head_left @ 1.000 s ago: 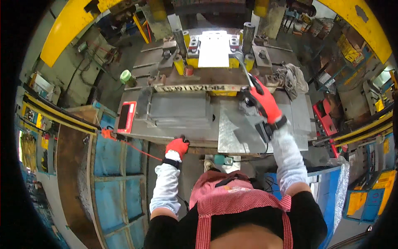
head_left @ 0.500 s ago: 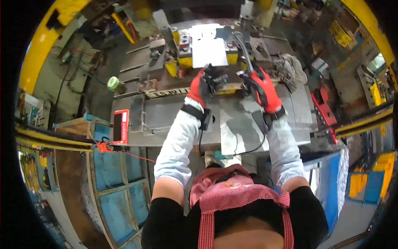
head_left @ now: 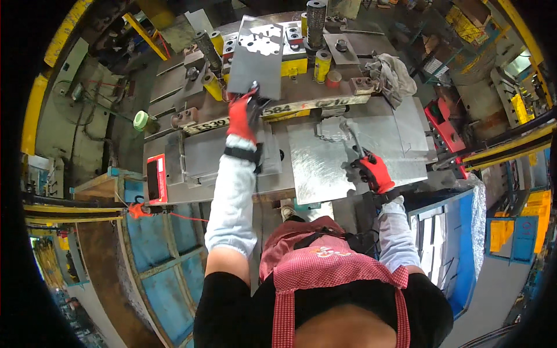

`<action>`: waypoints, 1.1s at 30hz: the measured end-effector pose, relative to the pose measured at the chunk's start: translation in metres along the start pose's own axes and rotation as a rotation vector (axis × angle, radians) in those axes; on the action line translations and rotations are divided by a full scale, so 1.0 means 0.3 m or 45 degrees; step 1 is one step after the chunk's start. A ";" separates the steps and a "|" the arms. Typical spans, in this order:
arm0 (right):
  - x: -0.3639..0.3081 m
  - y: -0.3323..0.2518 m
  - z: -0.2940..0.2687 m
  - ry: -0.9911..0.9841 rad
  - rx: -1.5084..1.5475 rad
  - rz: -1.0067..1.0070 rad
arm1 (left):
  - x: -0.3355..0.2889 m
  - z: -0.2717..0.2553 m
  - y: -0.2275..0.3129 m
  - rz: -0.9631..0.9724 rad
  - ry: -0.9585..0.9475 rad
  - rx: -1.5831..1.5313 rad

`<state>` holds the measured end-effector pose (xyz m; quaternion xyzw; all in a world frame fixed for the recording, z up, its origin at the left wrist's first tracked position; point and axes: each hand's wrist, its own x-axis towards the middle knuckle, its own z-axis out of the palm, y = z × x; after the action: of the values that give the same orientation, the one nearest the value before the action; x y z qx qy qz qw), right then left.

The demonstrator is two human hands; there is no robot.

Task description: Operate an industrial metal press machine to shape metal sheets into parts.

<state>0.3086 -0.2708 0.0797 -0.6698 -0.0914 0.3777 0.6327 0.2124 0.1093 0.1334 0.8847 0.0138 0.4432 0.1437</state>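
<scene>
My left hand (head_left: 242, 119), in a red and black glove, grips the near edge of a thin grey metal sheet (head_left: 255, 69). The sheet tilts over the die, and irregular cut-outs show at its far end. In my gloved right hand (head_left: 374, 172) is a long metal hand tool (head_left: 355, 138), its exact kind unclear. The tool's far end is by several small flat metal pieces (head_left: 332, 129). Those pieces lie on a larger shiny metal sheet (head_left: 313, 168) on the right of the worktable.
Yellow-based die blocks (head_left: 295, 66) and dark posts (head_left: 316, 23) stand behind the lettered bar. A grey rag (head_left: 391, 78) lies at the back right. Flat sheets (head_left: 209, 156) sit at the left, beside a red-framed panel (head_left: 156, 178). A blue bin (head_left: 461, 249) stands right.
My left hand has moved left and now holds the cut metal sheet raised off the die. My right hand has drawn back from the die with the tool, to above the shiny sheet.
</scene>
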 end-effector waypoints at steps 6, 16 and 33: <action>-0.164 -0.253 0.082 -0.107 -0.027 -0.396 | -0.059 -0.431 0.196 -0.957 0.476 -0.577; -0.138 -0.351 0.225 -0.691 -1.077 -0.927 | 0.085 -0.504 0.090 -0.103 -0.762 -0.563; 0.417 -0.536 0.442 -0.713 0.132 -0.370 | -0.032 -0.091 0.192 -1.357 -0.419 -2.804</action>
<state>0.3706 -0.0630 0.1895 -0.4866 -0.3374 0.4574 0.6635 0.1792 0.0594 0.1567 0.2212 -0.0262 -0.0119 0.9748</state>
